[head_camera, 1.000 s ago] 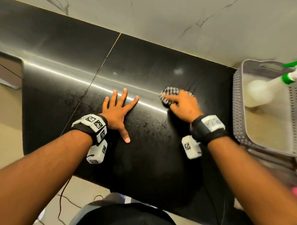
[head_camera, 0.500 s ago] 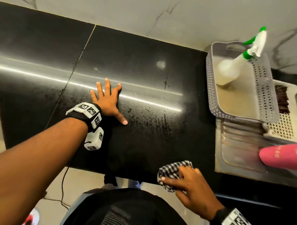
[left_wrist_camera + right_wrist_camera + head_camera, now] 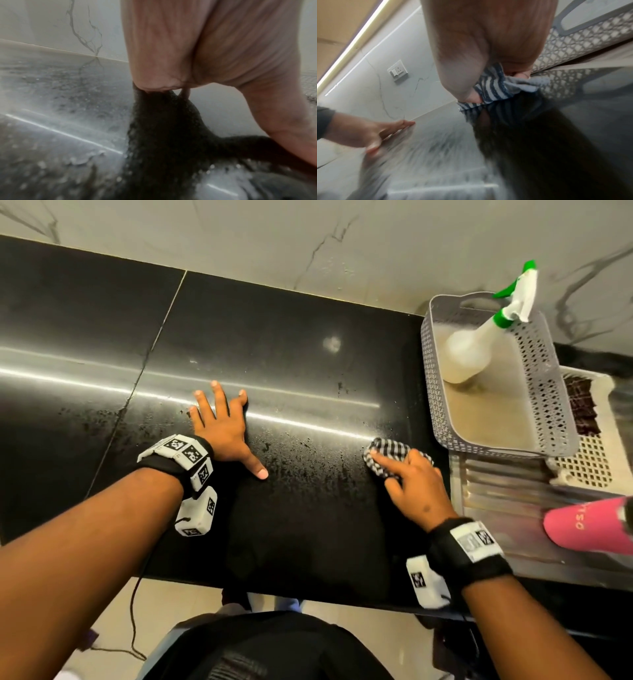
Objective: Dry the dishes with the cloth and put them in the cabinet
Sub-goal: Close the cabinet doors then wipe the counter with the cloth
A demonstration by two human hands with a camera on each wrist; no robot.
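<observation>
- My left hand (image 3: 224, 428) lies flat on the black counter (image 3: 291, 344), fingers spread and straight, thumb angled out toward my right; it grips nothing and only steadies me.
- Between my two hands the counter is beaded with water; the hands are well apart, with that wet patch in the middle.
- My right hand (image 3: 412, 482) has its fingers curled over the bunched checked cloth (image 3: 390, 453), pressing it to the counter just beside the grey basket (image 3: 433, 392); the right wrist view shows the fingertips pinching the folds.
- The grey basket holds only a spray bottle (image 3: 479, 344) (no dish that I can see in it); past it stands a white rack (image 3: 589, 463), its contents too dark to make out.
- The one likely dish in sight is the pink bottle (image 3: 582, 525), lying on the metal drainboard (image 3: 507, 508) to my right with its long axis pointing roughly across me; my right hand is plainly the nearer, so I judge the coming reach goes right and a little toward me.
</observation>
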